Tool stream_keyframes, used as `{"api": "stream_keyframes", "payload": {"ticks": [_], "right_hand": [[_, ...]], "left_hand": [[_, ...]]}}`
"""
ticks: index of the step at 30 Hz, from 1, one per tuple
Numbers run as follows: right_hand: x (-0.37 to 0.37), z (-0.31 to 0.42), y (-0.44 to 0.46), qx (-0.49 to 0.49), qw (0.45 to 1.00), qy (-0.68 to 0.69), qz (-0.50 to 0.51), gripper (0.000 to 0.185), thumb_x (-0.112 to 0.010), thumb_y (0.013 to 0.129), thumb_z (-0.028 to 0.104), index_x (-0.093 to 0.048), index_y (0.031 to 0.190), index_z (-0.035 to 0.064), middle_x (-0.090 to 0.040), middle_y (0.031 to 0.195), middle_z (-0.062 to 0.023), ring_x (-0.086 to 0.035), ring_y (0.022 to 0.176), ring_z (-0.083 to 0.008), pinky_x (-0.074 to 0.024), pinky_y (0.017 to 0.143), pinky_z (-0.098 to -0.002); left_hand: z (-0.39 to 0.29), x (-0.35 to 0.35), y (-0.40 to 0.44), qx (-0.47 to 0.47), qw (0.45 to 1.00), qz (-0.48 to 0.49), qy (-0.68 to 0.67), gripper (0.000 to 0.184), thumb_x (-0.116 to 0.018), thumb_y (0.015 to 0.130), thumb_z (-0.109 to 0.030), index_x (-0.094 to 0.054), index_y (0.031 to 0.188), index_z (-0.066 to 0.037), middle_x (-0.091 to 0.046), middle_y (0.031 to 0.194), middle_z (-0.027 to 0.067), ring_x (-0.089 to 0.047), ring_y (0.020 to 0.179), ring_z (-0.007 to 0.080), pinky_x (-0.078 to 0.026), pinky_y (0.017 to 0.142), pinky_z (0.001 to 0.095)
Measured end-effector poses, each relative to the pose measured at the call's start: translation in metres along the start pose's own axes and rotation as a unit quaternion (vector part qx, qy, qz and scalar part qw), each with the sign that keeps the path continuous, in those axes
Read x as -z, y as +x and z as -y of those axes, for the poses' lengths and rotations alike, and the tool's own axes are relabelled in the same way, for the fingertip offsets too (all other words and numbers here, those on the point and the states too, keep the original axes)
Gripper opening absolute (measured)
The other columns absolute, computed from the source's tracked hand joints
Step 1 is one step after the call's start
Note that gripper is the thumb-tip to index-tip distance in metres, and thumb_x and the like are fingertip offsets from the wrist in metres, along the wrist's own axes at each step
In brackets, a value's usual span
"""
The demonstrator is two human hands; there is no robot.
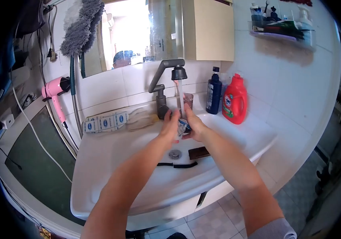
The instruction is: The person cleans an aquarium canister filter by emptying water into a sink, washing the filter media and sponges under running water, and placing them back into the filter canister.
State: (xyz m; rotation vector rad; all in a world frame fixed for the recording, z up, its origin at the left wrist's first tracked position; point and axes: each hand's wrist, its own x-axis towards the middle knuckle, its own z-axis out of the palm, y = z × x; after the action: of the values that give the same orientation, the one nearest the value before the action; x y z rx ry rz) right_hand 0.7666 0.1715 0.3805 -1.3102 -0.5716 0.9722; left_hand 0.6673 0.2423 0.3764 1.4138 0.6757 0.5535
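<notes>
Water runs from the dark grey faucet onto my two hands, held close together over the white sink. My left hand curls around the left side of a small crumpled blue-and-white thing. On its other side my right hand grips it too. Fingers hide much of this thing, so its kind does not show. Below the hands, a brown block-like object lies in the basin beside the drain. A black curved strip rests in front of the drain.
A red detergent bottle and a dark blue pump bottle stand on the right ledge. Behind the faucet is a pinkish cup. A blue-and-white packet lies on the left ledge. A pink hair dryer hangs at left.
</notes>
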Motion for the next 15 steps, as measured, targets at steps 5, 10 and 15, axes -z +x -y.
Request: {"api": "stream_keyframes", "payload": {"ticks": [5, 10, 15], "right_hand": [[0.003, 0.007, -0.005, 0.027, 0.998, 0.045, 0.025, 0.075, -0.031, 0.082, 0.075, -0.037, 0.135, 0.0226, -0.045, 0.130, -0.0086, -0.045, 0.114, -0.0265, -0.0334, 0.092, -0.0559], [0.000, -0.008, 0.029, 0.190, 0.976, 0.002, -0.109, 0.071, -0.037, 0.086, 0.062, -0.045, 0.128, 0.0061, -0.050, 0.127, -0.0173, -0.046, 0.118, -0.0298, -0.0332, 0.098, -0.0422], [-0.002, -0.012, 0.028, 0.167, 0.971, 0.032, -0.167, 0.059, -0.045, 0.087, 0.050, -0.053, 0.118, 0.0001, -0.054, 0.120, -0.0215, -0.052, 0.112, -0.0327, -0.0405, 0.091, -0.0380]], "left_hand": [[-0.009, -0.018, -0.005, -0.104, 0.994, 0.033, -0.012, 0.074, -0.042, 0.084, -0.064, -0.035, 0.139, -0.015, -0.032, 0.144, 0.0057, -0.037, 0.127, 0.0237, -0.025, 0.104, 0.0481], [-0.010, -0.034, 0.006, -0.138, 0.985, -0.070, 0.071, 0.062, -0.048, 0.086, -0.053, -0.049, 0.126, -0.006, -0.049, 0.129, 0.0121, -0.046, 0.117, 0.0232, -0.034, 0.096, 0.0333], [0.000, -0.035, 0.027, -0.164, 0.978, -0.113, 0.060, 0.047, -0.053, 0.087, -0.042, -0.060, 0.108, 0.000, -0.061, 0.107, 0.0112, -0.056, 0.097, 0.0202, -0.042, 0.083, 0.0311]]}}
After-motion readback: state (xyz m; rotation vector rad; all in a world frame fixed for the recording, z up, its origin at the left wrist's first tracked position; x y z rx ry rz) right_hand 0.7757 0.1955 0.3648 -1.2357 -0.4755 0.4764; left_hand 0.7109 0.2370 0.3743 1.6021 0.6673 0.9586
